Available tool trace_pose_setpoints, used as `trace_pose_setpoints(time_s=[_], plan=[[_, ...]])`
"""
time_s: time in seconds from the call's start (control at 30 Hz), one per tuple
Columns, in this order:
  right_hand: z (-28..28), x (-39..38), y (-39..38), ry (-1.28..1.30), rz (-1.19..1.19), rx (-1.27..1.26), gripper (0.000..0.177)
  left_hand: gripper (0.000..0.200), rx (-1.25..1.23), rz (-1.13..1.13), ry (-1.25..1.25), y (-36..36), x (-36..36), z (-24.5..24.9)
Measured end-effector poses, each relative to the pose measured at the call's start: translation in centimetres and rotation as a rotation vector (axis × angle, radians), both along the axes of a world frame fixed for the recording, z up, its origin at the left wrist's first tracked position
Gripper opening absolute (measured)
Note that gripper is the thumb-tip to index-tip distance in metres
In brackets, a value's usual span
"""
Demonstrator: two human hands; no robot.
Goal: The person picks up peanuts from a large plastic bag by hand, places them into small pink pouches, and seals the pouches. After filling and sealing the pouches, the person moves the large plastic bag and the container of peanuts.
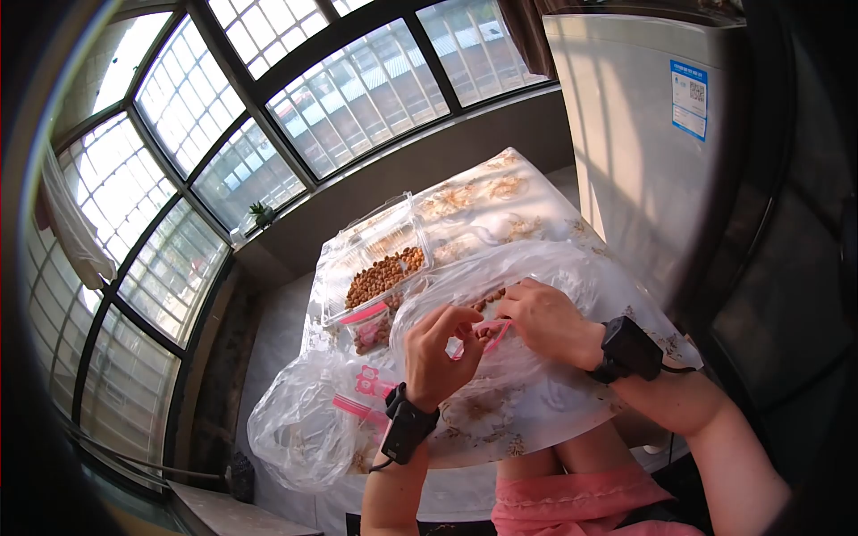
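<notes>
At the table's front, my left hand (pixel 437 351) pinches one side of a small pink-edged bag (pixel 490 336) with brown nuts inside. My right hand (pixel 547 320) holds the other side, its fingers bent over the bag's rim. Beneath and behind both hands spreads a large clear plastic bag (pixel 554 263), with more nuts (pixel 487 299) showing beside my right fingers. Left of it stands an open clear box (pixel 382 279) of brown nuts. A filled pink-edged bag (pixel 371 329) lies against the box's front.
A crumpled clear bag (pixel 299 422) and flat pink-printed bags (pixel 365 393) lie at the front left of the flowered tablecloth (pixel 511 179). Windows and a sill with a small plant (pixel 261 213) are behind. A white appliance (pixel 626 134) stands at the right.
</notes>
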State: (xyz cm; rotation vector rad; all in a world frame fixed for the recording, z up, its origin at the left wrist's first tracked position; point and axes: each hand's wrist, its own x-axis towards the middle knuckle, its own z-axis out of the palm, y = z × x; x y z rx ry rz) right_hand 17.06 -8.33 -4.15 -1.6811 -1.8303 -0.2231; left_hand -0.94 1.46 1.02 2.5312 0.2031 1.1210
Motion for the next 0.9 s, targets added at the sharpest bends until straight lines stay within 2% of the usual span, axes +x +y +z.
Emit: trace_pose_setpoints(time_s=[0.17, 0.4, 0.47, 0.6, 0.7, 0.77, 0.9], plan=[[0.3, -0.1, -0.2, 0.066, -0.055, 0.009, 0.015, 0.022, 0.014, -0.013, 0.015, 0.1, 0.0, -0.1], [0.8, -0.2, -0.3, 0.032, -0.082, 0.086, 0.014, 0.023, 0.001, -0.022, 0.021, 0.1, -0.1, -0.1], [0.9, -0.2, -0.3, 0.028, -0.100, 0.148, 0.008, 0.023, 0.006, -0.019, 0.022, 0.1, -0.1, -0.1], [2.1, -0.6, -0.5, 0.094, -0.097, 0.243, 0.009, 0.022, 0.005, -0.006, 0.007, 0.1, 0.0, -0.1], [3.2, -0.9, -0.7, 0.162, -0.082, 0.332, 0.015, 0.020, -0.003, 0.017, -0.017, 0.0, 0.1, 0.0], [3.9, -1.2, -0.8, 0.205, -0.035, 0.476, 0.018, 0.019, -0.013, 0.034, -0.036, 0.0, 0.1, 0.0], [4.3, -1.3, -1.0, 0.255, 0.117, 0.487, 0.020, 0.016, -0.008, 0.073, -0.042, 0.0, 0.3, -0.1]])
